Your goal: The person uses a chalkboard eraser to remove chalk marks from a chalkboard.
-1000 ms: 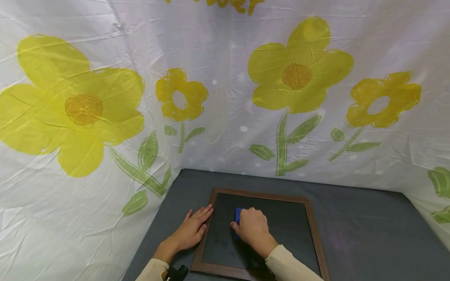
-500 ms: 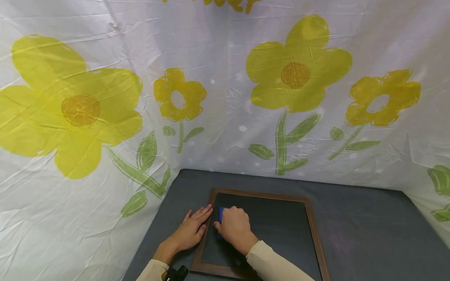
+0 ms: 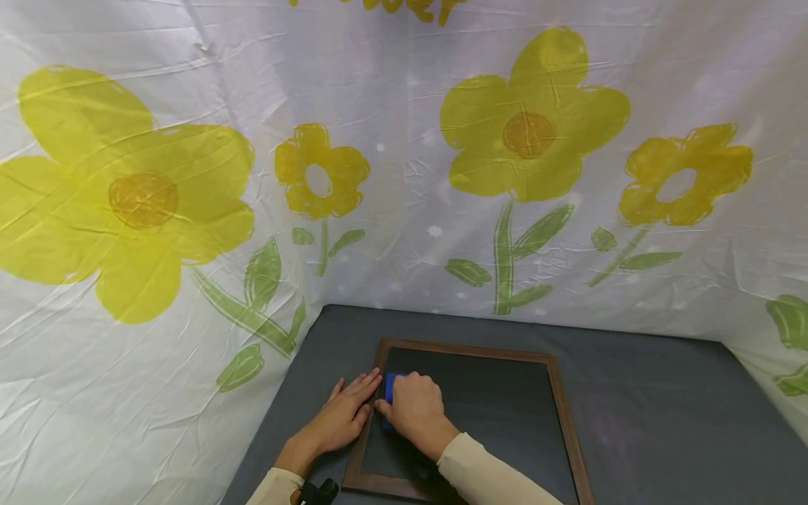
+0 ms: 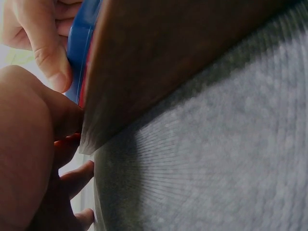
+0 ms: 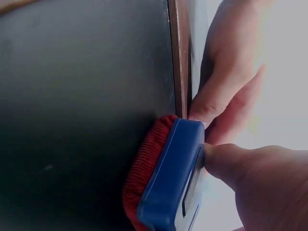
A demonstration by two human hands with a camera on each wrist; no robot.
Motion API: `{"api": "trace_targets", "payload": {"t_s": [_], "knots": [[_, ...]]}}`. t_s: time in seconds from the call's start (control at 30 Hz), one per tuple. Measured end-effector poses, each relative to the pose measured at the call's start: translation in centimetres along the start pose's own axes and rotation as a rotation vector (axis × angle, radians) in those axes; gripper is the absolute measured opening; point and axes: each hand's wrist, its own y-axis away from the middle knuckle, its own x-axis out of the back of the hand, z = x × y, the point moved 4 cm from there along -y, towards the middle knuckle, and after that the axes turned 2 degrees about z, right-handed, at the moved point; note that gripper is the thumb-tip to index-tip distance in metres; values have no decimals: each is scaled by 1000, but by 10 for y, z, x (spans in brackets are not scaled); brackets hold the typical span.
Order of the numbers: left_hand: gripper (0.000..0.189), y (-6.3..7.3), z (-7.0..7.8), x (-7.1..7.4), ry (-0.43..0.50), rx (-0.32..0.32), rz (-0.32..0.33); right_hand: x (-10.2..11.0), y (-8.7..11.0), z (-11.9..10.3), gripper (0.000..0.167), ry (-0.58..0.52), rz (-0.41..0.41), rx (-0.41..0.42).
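Holding a blue eraser [image 5: 173,173] under the right hand [image 3: 413,407], at the left side of the chalkboard [image 3: 499,414] and close by the left rail of the wooden frame [image 3: 391,485]; hard to tell if touching that rail. Facing the red pad [image 5: 147,168] down to the dark surface, blue back up toward the palm. Showing the eraser's far end past the knuckles and part of its left edge beside the thumb. Grasping the eraser between thumb, set on the left, and curled fingers, mostly hidden. Resting the left hand [image 3: 341,417] to the left of the frame, fingers straight, relaxed and slightly apart, gripping nothing, only touching the left rail with fingertips. Bringing the left thumb in by the same rail, near the eraser. Lying flat under all this, a dark grey tabletop [image 3: 669,407]
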Motion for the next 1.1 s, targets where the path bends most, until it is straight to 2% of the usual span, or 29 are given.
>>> {"api": "trace_targets", "payload": {"t_s": [0.47, 0.63, 1.1], "knots": [[58, 1, 0, 1, -1, 2, 8, 4, 3, 1, 58, -26, 28, 5], [58, 1, 0, 0, -2, 0, 5, 5, 4, 4, 58, -51, 8, -18], [58, 1, 0, -1, -20, 3, 1, 7, 11, 27, 59, -102, -24, -54]]}}
